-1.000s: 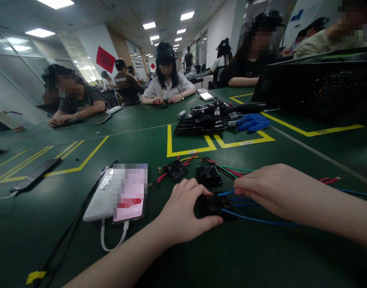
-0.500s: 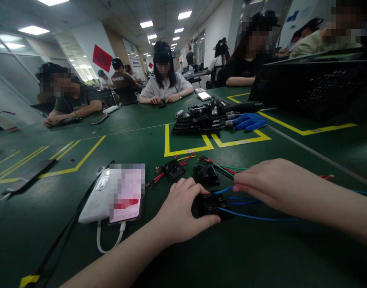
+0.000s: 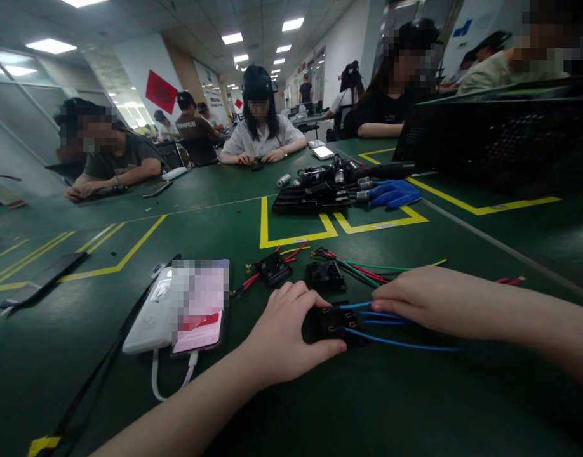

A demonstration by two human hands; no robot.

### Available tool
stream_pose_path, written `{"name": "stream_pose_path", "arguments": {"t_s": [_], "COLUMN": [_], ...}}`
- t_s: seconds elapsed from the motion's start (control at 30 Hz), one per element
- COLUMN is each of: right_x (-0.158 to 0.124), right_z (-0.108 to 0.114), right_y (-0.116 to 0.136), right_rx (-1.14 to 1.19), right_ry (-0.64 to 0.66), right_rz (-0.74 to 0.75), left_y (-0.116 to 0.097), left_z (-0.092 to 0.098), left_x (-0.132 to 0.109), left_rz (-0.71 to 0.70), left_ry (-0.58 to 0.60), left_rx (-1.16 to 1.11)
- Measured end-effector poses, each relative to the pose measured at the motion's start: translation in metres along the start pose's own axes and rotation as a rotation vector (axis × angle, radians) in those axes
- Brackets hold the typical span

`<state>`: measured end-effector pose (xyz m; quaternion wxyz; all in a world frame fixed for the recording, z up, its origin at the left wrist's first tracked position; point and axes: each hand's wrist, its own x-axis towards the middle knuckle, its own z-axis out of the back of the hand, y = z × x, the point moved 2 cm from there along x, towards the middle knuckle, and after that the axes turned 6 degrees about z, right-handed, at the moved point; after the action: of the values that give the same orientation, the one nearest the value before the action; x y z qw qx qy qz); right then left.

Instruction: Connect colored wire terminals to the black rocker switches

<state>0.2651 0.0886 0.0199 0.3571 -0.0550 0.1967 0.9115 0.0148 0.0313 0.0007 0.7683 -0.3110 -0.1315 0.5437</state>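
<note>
A black connector block [image 3: 340,322] with small brass terminals lies on the green table, gripped at its left end between the thumb and fingers of my left hand [image 3: 291,333]. Several blue wires [image 3: 396,340] run out of the block to the right. My right hand [image 3: 410,297] pinches the uppermost blue wire just right of the block; its fingertips are partly hidden. Just beyond the block sits a second black connector block [image 3: 326,274]. To its left is a third black block [image 3: 274,268] with red and yellow wires at its sides.
Red and green wires [image 3: 362,270] lie behind my right hand. On the left are a phone [image 3: 210,336] and a white power bank [image 3: 143,327] with a cable. Farther back are black parts [image 3: 310,198], a blue glove [image 3: 394,193] and a black crate [image 3: 491,146]. Co-workers sit around the table.
My right hand has lowered slightly, bringing the top blue wire down to a flatter line. My left hand keeps its hold on the block.
</note>
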Motion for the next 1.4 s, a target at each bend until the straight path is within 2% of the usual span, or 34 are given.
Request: {"name": "stream_pose_path", "arguments": {"t_s": [0.13,0.33,0.4,0.47,0.67,0.8,0.87,1.0,1.07,1.13,1.23,1.4], "right_x": [-0.002,-0.016,-0.020,-0.020,-0.005,-0.002,-0.003,-0.012,-0.017,-0.020,-0.018,-0.004], "right_z": [0.003,0.014,0.015,0.014,0.001,-0.002,0.001,0.014,0.018,0.019,0.016,0.002], "right_y": [-0.003,0.013,0.018,0.017,-0.001,-0.006,-0.005,0.016,0.028,0.035,0.028,0.001], "right_rx": [-0.064,-0.360,-0.409,-0.397,-0.135,-0.103,-0.190,-0.507,-0.623,-0.673,-0.610,-0.331], "right_ry": [-0.078,-0.477,-0.540,-0.512,-0.206,-0.181,-0.274,-0.610,-0.689,-0.712,-0.638,-0.265], "right_rz": [0.035,0.294,0.331,0.313,0.132,0.126,0.192,0.431,0.492,0.508,0.441,0.176], "left_y": [-0.001,0.000,0.000,0.000,0.001,0.000,0.000,0.001,0.001,0.001,0.000,-0.001], "left_z": [0.001,-0.001,-0.002,-0.002,-0.002,-0.001,-0.002,-0.004,-0.004,-0.004,-0.004,-0.004], "left_x": [0.000,0.000,0.000,0.000,0.000,-0.001,0.000,0.000,0.000,0.000,0.000,0.000], "left_rz": [0.004,-0.004,-0.011,-0.011,0.002,0.008,0.011,-0.001,-0.004,-0.003,0.001,0.009], "left_ry": [0.002,-0.012,-0.014,-0.016,-0.015,-0.014,-0.016,-0.027,-0.031,-0.031,-0.028,-0.035], "left_rx": [0.004,0.006,0.003,0.005,0.003,0.000,0.004,0.017,0.020,0.023,0.024,0.028]}}
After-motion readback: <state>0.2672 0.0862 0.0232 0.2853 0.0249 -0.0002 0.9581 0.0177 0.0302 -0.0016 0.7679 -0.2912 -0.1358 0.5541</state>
